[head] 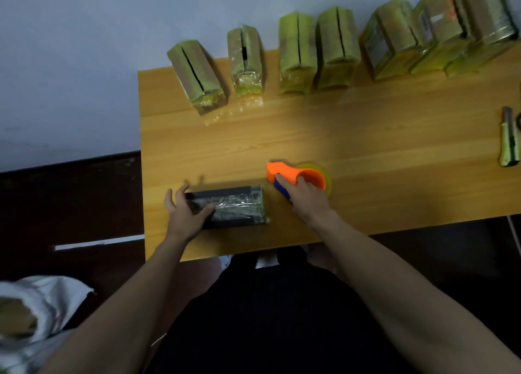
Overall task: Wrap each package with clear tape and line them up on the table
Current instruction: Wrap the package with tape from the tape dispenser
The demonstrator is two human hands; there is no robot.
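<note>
Dark package (231, 205) under left hand (186, 215) shows glossy, crinkled tape.

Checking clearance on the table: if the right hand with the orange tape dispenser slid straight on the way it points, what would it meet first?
The right hand points up-left; bare wooden table lies ahead, then probably the leftmost upright green-wrapped packages. Depth unclear.

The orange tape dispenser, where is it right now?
The tape dispenser sits near the table's front edge, gripped by the right hand, just right of the dark package.
</note>
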